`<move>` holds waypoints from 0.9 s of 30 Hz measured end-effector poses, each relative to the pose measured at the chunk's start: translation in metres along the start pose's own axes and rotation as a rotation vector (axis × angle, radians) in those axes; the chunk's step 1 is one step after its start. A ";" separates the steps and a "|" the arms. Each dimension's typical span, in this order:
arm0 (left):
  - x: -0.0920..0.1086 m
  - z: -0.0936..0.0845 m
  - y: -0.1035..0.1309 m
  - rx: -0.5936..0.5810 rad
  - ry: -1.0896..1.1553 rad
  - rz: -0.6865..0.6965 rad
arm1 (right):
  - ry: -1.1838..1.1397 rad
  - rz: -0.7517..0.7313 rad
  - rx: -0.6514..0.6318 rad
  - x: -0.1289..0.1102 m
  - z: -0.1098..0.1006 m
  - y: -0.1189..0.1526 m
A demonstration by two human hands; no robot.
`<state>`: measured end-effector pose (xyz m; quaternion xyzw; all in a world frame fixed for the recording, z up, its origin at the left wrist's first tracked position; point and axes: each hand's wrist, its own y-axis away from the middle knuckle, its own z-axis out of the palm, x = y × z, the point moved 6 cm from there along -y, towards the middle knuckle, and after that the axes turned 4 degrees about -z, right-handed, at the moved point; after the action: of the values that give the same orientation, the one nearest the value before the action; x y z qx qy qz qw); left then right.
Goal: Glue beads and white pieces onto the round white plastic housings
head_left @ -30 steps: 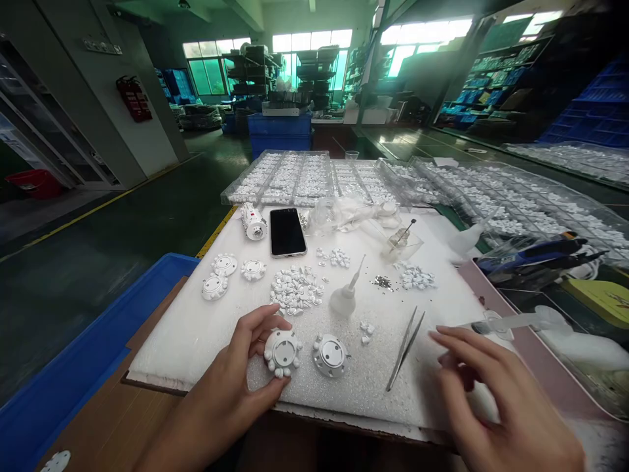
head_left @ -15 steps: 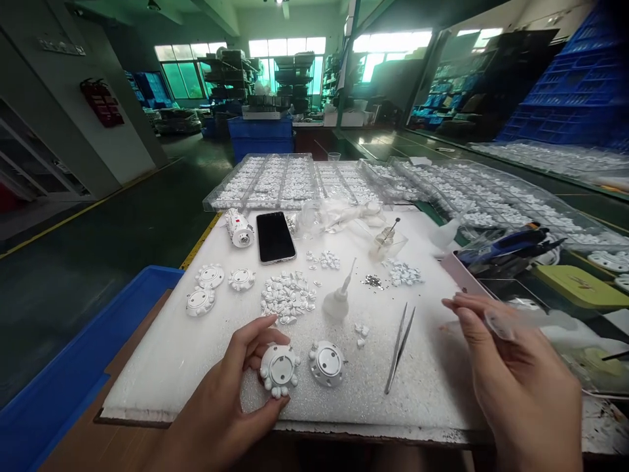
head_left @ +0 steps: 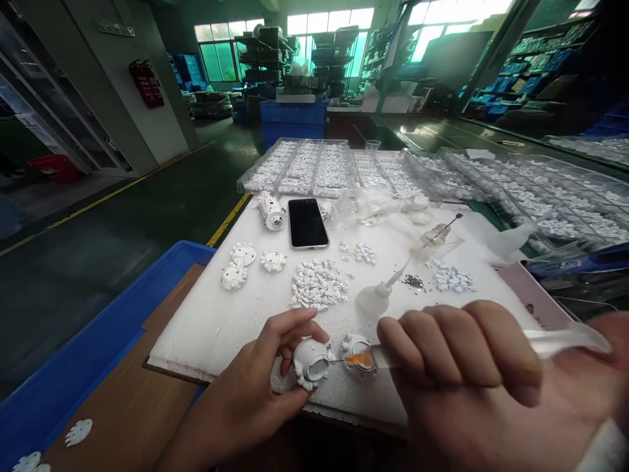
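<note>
My left hand [head_left: 265,373] grips a round white plastic part [head_left: 310,360] by its edge, tilted so that its flat face turns to the right. Small rounded knobs line its rim. My right hand [head_left: 457,367] is wrapped around a translucent dispenser with an orange needle tip [head_left: 362,358]. The thin needle reaches the right edge of the white part; I cannot tell whether it touches. Behind the tip, a second round white part [head_left: 354,343] lies on the foam sheet [head_left: 196,328], partly covered.
Beyond my hands are a pile of small white pieces [head_left: 319,283], a squeeze bottle [head_left: 374,300], a black phone [head_left: 308,224] and tiny metal bits [head_left: 413,280]. Several round white parts [head_left: 234,276] lie at the left. Filled clear trays [head_left: 304,164] line the back; a blue bin [head_left: 181,252] stands left.
My right hand has swung left with the dispenser, bringing its needle to the white part. My left hand has tilted that part. The camera view has turned right-side-down, shifting the bench rightward.
</note>
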<state>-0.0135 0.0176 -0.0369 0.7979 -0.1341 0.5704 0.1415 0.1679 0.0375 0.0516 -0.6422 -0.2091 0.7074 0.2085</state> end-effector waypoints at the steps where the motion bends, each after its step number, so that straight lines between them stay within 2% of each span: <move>1: -0.001 0.000 0.001 0.013 0.001 0.032 | -0.320 0.101 0.007 0.006 0.007 -0.006; 3: -0.001 0.001 0.002 0.021 0.006 0.082 | -0.834 0.275 0.011 0.017 0.020 -0.013; 6: 0.000 0.002 0.002 0.018 0.008 0.112 | -1.049 0.364 0.004 0.027 0.025 -0.011; 13: 0.005 0.002 0.001 0.025 -0.035 0.118 | -1.107 0.443 0.093 0.040 0.021 -0.003; 27: -0.002 0.001 0.006 0.006 -0.087 0.063 | -1.112 0.453 0.103 0.044 0.020 -0.002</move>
<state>-0.0157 0.0121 -0.0387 0.8178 -0.1634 0.5397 0.1148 0.1445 0.0638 0.0184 -0.1935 -0.1102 0.9732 -0.0572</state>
